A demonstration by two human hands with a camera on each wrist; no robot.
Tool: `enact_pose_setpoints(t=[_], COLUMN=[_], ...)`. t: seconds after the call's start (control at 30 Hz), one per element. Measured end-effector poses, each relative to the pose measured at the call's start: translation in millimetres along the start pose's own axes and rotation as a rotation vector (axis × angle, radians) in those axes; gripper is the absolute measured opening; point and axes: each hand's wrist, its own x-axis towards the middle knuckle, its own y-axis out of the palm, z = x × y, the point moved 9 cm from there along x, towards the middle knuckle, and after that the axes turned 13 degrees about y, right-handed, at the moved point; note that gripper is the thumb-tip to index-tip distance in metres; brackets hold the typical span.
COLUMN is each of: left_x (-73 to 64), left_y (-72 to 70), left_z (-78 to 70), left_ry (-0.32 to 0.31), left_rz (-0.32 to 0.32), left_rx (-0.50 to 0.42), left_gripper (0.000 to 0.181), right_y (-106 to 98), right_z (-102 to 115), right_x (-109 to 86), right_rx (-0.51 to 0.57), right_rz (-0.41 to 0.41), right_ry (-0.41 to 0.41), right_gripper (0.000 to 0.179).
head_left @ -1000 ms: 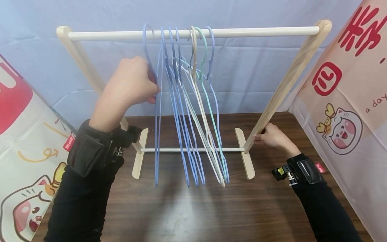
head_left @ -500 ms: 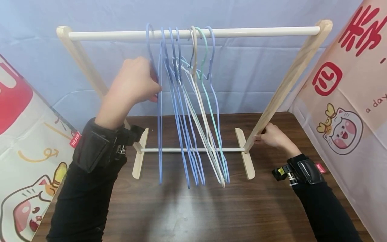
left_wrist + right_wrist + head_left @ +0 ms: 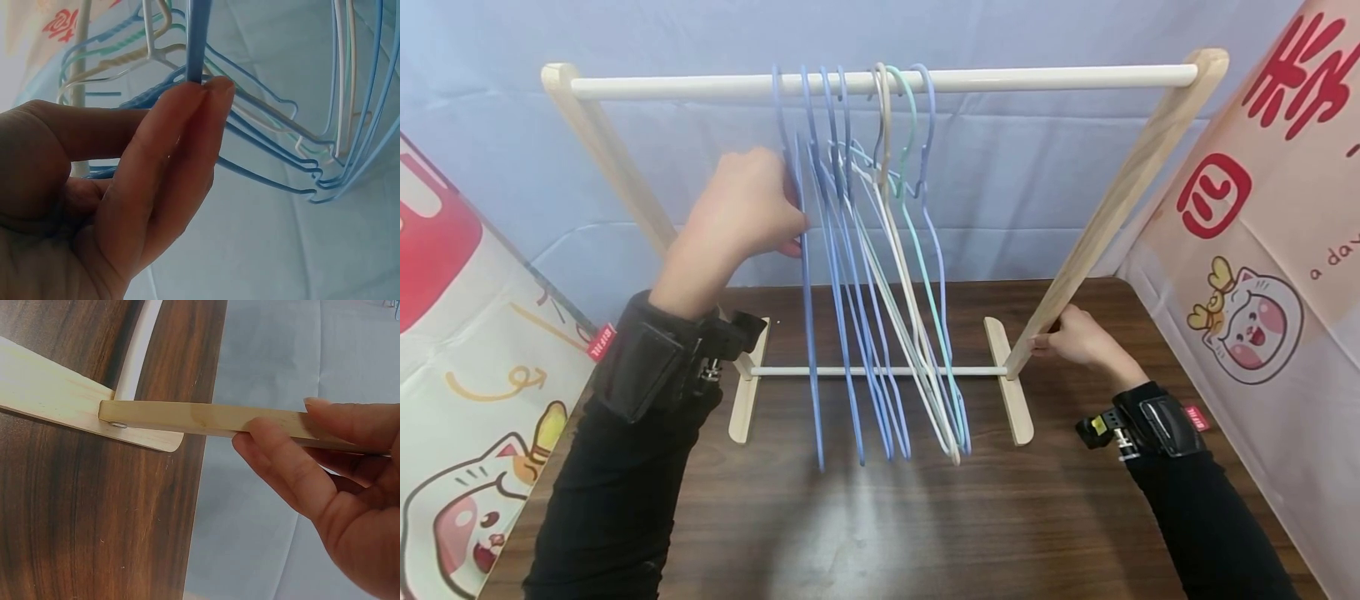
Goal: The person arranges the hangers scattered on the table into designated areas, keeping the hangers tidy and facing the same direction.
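Observation:
My left hand [image 3: 752, 204] pinches the leftmost blue clothes hanger [image 3: 815, 392] by its side. That hanger's hook stays over the white rod [image 3: 1037, 79] of a wooden clothes rack, and its lower end tilts a little to the right. In the left wrist view, thumb and fingers meet at the blue hanger bar [image 3: 198, 44]. Close on its right hang several other blue hangers, then a white hanger [image 3: 917, 342], a green hanger [image 3: 919, 250] and another blue one. Low on the rack's right post [image 3: 1108, 217], my right hand [image 3: 1078, 342] grips the wood [image 3: 187, 415].
Two wooden feet, the right foot [image 3: 1015, 408] and the left foot [image 3: 741, 412], stand on a dark wooden table [image 3: 865, 533]. A thin lower rod [image 3: 775, 372] joins the posts. Pale blue cloth [image 3: 1037, 183] hangs behind; printed panels [image 3: 1247, 333] flank both sides.
My left hand has slid the leftmost blue hanger to the right along the rod, nearer the other hangers, and its lower end has swung right. My right hand stays on the post.

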Motion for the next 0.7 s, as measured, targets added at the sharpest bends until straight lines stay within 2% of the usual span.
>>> enact_pose_setpoints(t=[0.27,0.7], left_x=[1.7,2.3], left_y=[3.2,2.8], left_z=[2.0,3.7], left_ry=[0.003,0.002], left_rz=[-0.004,-0.012], left_rx=[-0.025,-0.027], left_gripper=[0.009,0.019], right_y=[1.4,1.6], right_z=[-0.7,2.0], right_x=[-0.2,-1.7], right_rx=[0.02,0.023], right_rz=[0.013,0.017], right_ry=[0.009,0.003], right_gripper=[0.038,0.038])
